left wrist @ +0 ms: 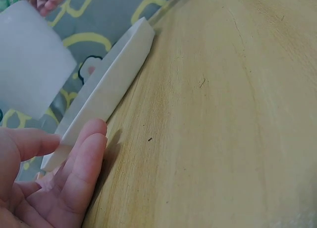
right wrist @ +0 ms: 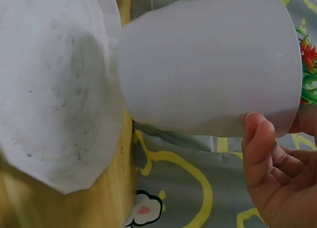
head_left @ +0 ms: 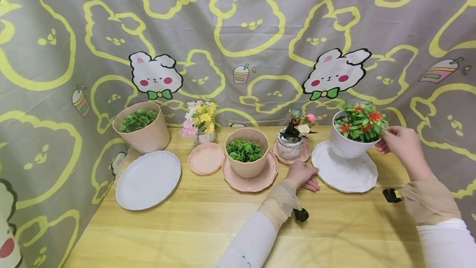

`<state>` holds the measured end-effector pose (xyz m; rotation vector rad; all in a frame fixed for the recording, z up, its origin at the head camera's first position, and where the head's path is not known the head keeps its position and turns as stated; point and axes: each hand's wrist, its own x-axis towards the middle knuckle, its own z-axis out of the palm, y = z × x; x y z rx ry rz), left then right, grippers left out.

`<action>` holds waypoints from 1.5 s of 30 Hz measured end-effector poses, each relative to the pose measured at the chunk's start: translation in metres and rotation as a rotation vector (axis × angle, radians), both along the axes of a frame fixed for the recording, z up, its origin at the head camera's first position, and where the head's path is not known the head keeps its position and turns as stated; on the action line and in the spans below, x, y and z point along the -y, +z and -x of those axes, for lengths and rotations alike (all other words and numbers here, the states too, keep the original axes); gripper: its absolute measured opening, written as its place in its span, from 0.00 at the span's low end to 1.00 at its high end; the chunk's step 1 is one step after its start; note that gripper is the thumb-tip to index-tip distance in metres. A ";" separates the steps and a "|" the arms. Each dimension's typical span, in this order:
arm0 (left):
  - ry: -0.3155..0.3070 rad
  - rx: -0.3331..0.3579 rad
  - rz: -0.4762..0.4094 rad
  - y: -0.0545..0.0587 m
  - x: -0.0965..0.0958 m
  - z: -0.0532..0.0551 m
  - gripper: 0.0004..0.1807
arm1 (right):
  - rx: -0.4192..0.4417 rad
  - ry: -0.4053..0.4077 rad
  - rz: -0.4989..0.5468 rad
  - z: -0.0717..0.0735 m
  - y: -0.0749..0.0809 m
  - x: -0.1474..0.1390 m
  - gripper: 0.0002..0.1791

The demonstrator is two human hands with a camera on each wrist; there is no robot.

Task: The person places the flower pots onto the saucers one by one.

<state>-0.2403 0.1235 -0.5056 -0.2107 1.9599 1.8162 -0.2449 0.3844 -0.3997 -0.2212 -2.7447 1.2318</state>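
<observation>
My right hand (head_left: 403,146) pinches the rim of a white flowerpot (head_left: 347,142) with red flowers and green leaves. The pot hangs above a white saucer (head_left: 357,179), and a gap between them shows in the right wrist view, where the saucer's inside (right wrist: 54,89) has dark specks. At the saucer's left edge, my left hand (head_left: 303,175) holds its rim. The left wrist view shows the thumb on top of the saucer's rim (left wrist: 106,89) and the other fingers beside and under it, near the wooden table.
Left of the hands, a small white pot with roses (head_left: 290,146) and a pink pot with a green plant (head_left: 247,164) stand on pink saucers. Farther left are a small pink saucer (head_left: 206,159), a daisy pot (head_left: 204,137), a white plate (head_left: 148,181) and a larger pink pot (head_left: 148,135). A patterned curtain (head_left: 201,32) hangs behind.
</observation>
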 end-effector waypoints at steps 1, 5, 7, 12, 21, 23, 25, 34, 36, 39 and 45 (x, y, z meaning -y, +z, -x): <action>-0.001 0.001 0.001 0.000 0.000 0.000 0.15 | 0.001 0.005 -0.004 -0.003 -0.001 -0.001 0.28; -0.002 0.002 0.004 0.001 0.000 0.001 0.14 | 0.013 0.013 -0.023 -0.011 -0.007 -0.002 0.28; 0.002 0.002 0.003 0.001 0.000 0.001 0.14 | 0.020 0.014 -0.029 -0.014 -0.010 -0.002 0.28; 0.007 0.005 -0.008 0.001 -0.001 0.001 0.13 | 0.026 0.027 -0.033 -0.022 -0.018 -0.003 0.26; 0.016 0.012 -0.014 -0.001 -0.001 0.000 0.14 | 0.041 0.072 0.015 -0.026 -0.033 0.000 0.24; 0.017 0.010 -0.015 -0.001 -0.001 0.000 0.14 | 0.044 0.078 0.021 -0.026 -0.035 0.001 0.24; 0.018 0.009 -0.017 -0.002 -0.001 0.000 0.14 | 0.048 0.082 0.033 -0.026 -0.036 0.001 0.24; 0.021 -0.005 -0.026 -0.003 -0.002 0.002 0.13 | 0.061 0.064 0.061 -0.027 -0.035 0.002 0.25; 0.017 -0.010 -0.024 -0.002 -0.002 0.002 0.14 | 0.065 0.069 0.077 -0.027 -0.034 0.002 0.25; 0.013 -0.019 -0.008 -0.001 -0.001 0.000 0.15 | 0.073 0.078 0.106 -0.028 -0.034 0.002 0.25; -0.010 -0.019 -0.001 0.001 0.002 -0.003 0.17 | 0.071 0.078 0.156 -0.035 -0.032 0.000 0.30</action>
